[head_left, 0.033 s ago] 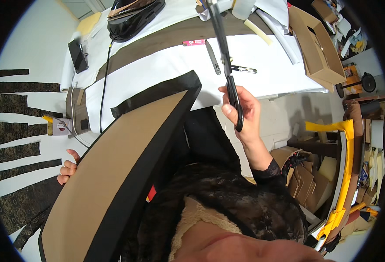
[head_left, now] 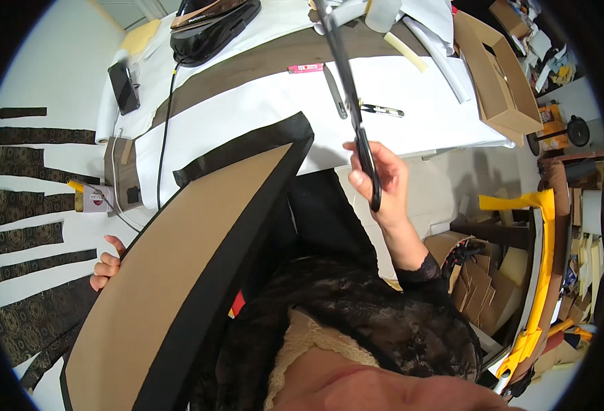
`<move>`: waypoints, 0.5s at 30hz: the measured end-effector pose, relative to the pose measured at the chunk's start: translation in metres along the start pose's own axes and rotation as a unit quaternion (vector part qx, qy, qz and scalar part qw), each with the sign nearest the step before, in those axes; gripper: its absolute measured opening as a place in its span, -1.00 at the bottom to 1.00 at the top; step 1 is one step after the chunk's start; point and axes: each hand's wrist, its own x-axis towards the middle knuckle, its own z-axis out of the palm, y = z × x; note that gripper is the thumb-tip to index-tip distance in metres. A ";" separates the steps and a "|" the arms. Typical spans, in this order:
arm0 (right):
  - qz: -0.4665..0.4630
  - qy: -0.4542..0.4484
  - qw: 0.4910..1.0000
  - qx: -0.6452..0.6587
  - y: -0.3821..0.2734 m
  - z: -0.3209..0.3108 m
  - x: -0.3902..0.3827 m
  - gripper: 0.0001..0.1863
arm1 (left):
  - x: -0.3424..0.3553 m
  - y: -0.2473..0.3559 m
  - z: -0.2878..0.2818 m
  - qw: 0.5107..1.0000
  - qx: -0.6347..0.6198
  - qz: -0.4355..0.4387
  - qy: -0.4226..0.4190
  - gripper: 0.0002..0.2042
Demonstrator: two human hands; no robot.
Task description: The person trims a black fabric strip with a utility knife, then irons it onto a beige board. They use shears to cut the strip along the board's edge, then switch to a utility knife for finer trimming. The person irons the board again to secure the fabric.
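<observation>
A long tan board (head_left: 158, 267) with black fabric folded along its edges leans against me, slanting from lower left to upper middle. My left hand (head_left: 108, 264) grips its left edge, fingers showing outside and the rest hidden behind it. At the board's far end, a flap of black fabric (head_left: 247, 147) sticks out past the tan face. My right hand (head_left: 391, 181) holds black-handled scissors (head_left: 346, 72) upright over the table's front edge, apart from the board. Their long blades point away from me and look closed.
On the white-covered table (head_left: 247, 92) are a black iron (head_left: 213, 31), a pink-labelled pack (head_left: 306, 68), a dark grey strip (head_left: 334, 91) and a small cutter (head_left: 382, 110). A phone (head_left: 123, 89) stands left. Patterned dark fabric strips (head_left: 42, 137) lie far left; a cardboard box (head_left: 497, 72) sits right.
The scissors have shifted very slightly, their blade tips tilting a little to the left. Both hands and the board stay almost where they were.
</observation>
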 end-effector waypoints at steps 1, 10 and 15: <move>-0.008 -0.012 1.000 -0.024 0.007 -0.006 -0.006 -0.60 | 0.000 0.000 -0.003 1.000 0.001 0.003 0.000 -0.79; 0.097 -0.053 0.992 0.054 0.034 -0.012 -0.071 -0.51 | 0.005 0.013 0.014 0.997 0.058 0.009 0.046 -0.88; 0.078 -0.052 0.994 0.058 0.036 -0.007 -0.071 -0.51 | 0.005 0.012 0.010 0.999 0.050 0.007 0.005 -0.93</move>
